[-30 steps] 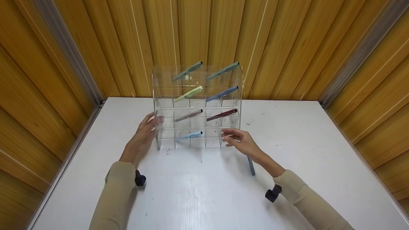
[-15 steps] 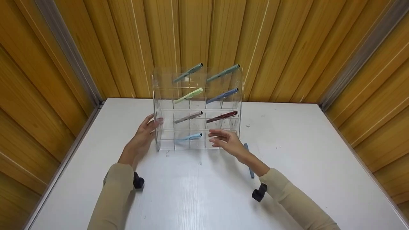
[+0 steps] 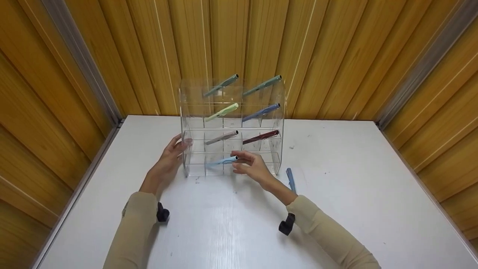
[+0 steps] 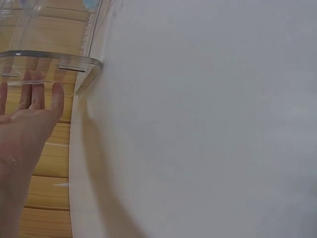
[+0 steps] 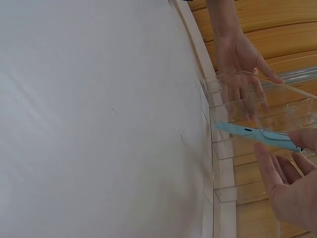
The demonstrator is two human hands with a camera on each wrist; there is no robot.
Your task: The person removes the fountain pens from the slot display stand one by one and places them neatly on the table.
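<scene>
A clear acrylic rack (image 3: 183, 112) stands on the white table with several slanted pens in its tiers. My left hand (image 3: 170, 157) rests against the rack's left side, fingers fairly straight; the left wrist view shows the fingertips at the clear panel (image 4: 49, 53). At the lowest tier, my right hand (image 3: 255, 170) has its fingers and thumb on either side of the cap end of a light blue pen (image 3: 220, 161). In the right wrist view a space shows between the thumb and fingers around that pen (image 5: 252, 132). Whether they touch it is hard to tell.
A blue pen (image 3: 290, 177) lies on the table right of the rack, partly hidden by the right forearm. Above the light blue pen sit a greyish-pink pen (image 3: 222, 138), a dark red pen (image 3: 261, 137), a pale green pen (image 3: 222, 112) and others. Wood-patterned walls (image 3: 336, 56) enclose the table.
My right hand has moved left along the lowest tier, from the rack's right side to the light blue pen's end. More of the loose blue pen shows. The left hand stays put.
</scene>
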